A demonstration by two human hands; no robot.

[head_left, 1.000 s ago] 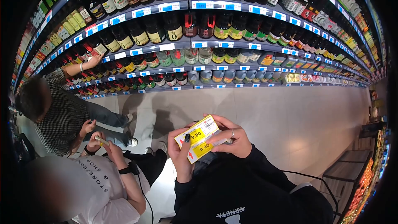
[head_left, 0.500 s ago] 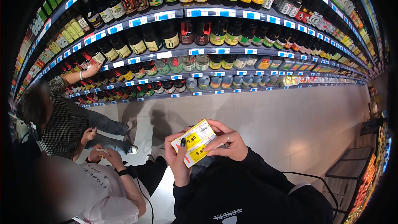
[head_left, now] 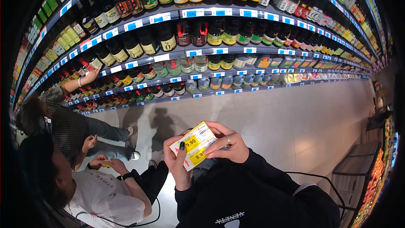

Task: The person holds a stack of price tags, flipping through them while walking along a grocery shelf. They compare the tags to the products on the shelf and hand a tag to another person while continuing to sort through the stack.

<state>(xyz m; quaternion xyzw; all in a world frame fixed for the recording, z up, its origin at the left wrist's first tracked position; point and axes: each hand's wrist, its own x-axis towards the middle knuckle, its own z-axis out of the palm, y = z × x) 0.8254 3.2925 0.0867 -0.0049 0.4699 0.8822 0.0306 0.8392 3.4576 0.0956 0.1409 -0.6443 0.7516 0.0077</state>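
Note:
Two yellow-and-white price labels (head_left: 195,142), stacked edge to edge, are held in front of my chest. One reads 9.90; the figure on the other is partly covered by my right fingers. My left hand (head_left: 180,166) grips their left side, its dark-nailed thumb lying across the printed face. From the right, my right hand (head_left: 231,145), with a ring on one finger, pinches the labels' right edge. Fingers behind the labels are hidden.
Long shelves (head_left: 183,52) of sauce bottles curve across the far side. At left, a person in a checked shirt (head_left: 59,118) reaches to the shelf; another in a white shirt (head_left: 107,194) holds something small. A dark display stand (head_left: 354,177) and a black cable (head_left: 318,176) are at right.
The view has shifted slightly, and the labels appear a little further left. My grip looks the same. The person in white has raised and turned their head into view.

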